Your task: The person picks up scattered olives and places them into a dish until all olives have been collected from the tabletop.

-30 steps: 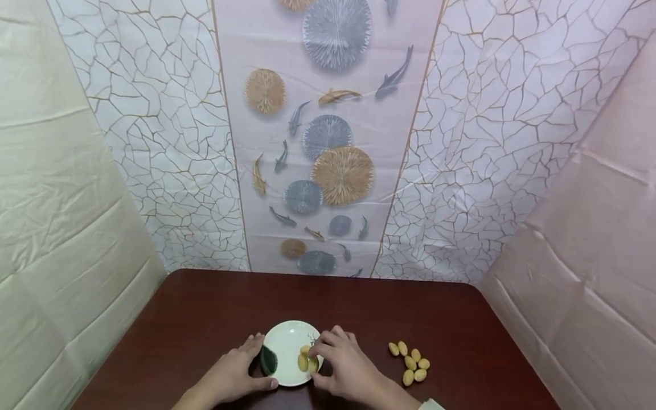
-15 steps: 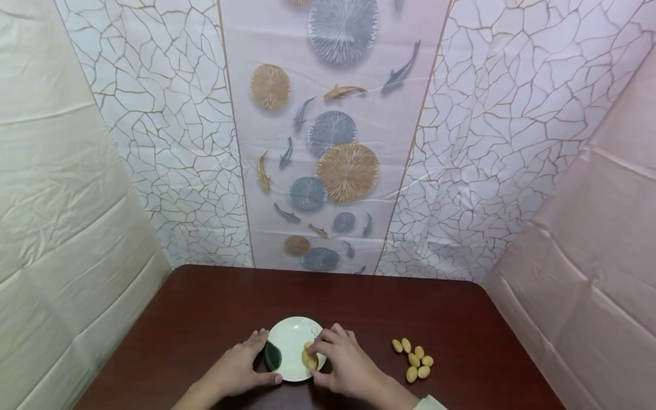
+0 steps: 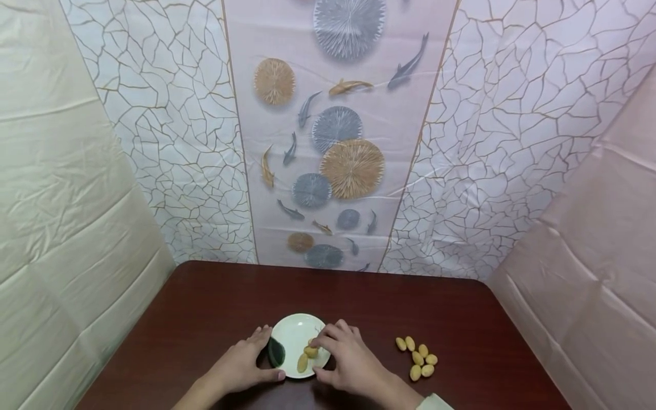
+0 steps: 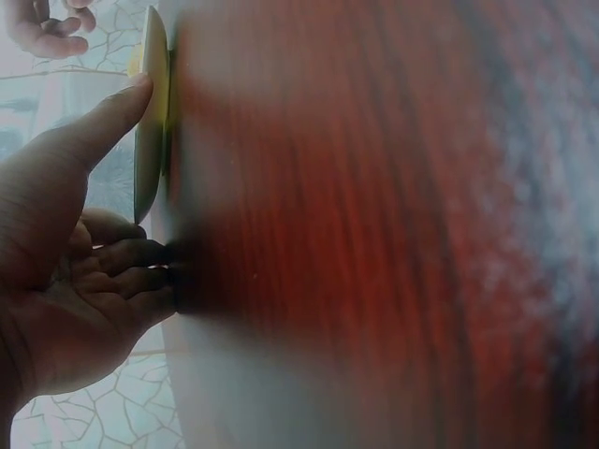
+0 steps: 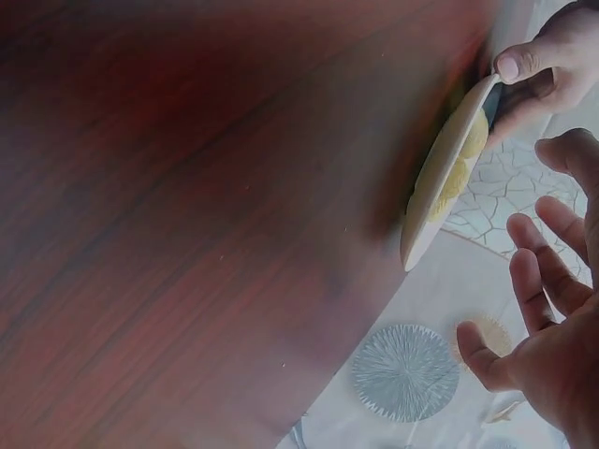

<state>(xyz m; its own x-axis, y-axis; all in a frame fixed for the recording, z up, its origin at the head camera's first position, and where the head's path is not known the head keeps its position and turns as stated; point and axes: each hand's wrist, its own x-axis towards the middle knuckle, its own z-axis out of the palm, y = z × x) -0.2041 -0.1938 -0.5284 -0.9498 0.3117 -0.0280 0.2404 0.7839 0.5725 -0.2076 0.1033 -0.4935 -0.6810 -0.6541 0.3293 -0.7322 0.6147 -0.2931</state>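
Observation:
A white plate (image 3: 294, 335) with a dark green patch at its left stands on the table. My left hand (image 3: 241, 365) holds its left side, thumb on the near rim and fingers at the far left; the left wrist view shows the thumb against the plate (image 4: 150, 178). Several yellow oval pieces (image 3: 303, 363) lie on the plate's right part. Over the right rim is my right hand (image 3: 353, 361), partly covering the pieces. Seen from the right wrist, that hand (image 5: 562, 299) has its fingers parted and bent a little, nothing between them, beside the plate (image 5: 426, 206).
On the dark red-brown table (image 3: 225, 302), more yellow oval pieces (image 3: 417, 358) lie loosely grouped to the right of my right hand. Patterned cloth (image 3: 353, 125) hangs behind the table, with pale cloth along both sides.
My right fingers have let go of the yellow pieces and parted slightly. The pieces on the plate have shifted, one now further toward the near side. My left hand stays at the plate.

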